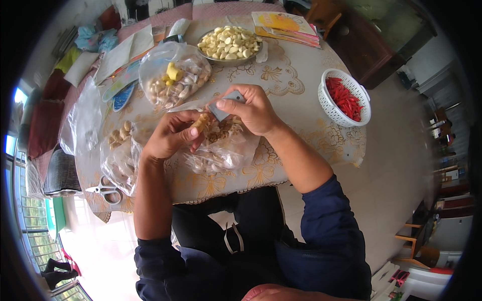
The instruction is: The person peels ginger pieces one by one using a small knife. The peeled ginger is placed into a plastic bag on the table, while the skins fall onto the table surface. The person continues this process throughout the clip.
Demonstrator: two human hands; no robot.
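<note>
My left hand (175, 133) grips a piece of ginger root (202, 122), its skin partly scraped to yellow. Close beside it, my right hand (252, 109) pinches a flat grey metal blade (227, 106) between thumb and fingers, its lower edge near the ginger. Below both hands, brown peel scraps (222, 131) lie on a spread plastic bag (218, 156). A clear bag of garlic cloves (173, 88) stands past my left hand, with peeled ginger pieces (173, 72) on top. Unpeeled ginger (120, 134) pokes out of another plastic bag (120, 161) at the left.
Peeled garlic cloves (230, 43) fill a metal bowl at the back. A white plastic basket (323, 89) of red chillies (343, 98) stands at the right. Scissors (107, 190) lie near the left front edge. Booklets (285, 26) are stacked at the far right of the patterned tablecloth (316, 150).
</note>
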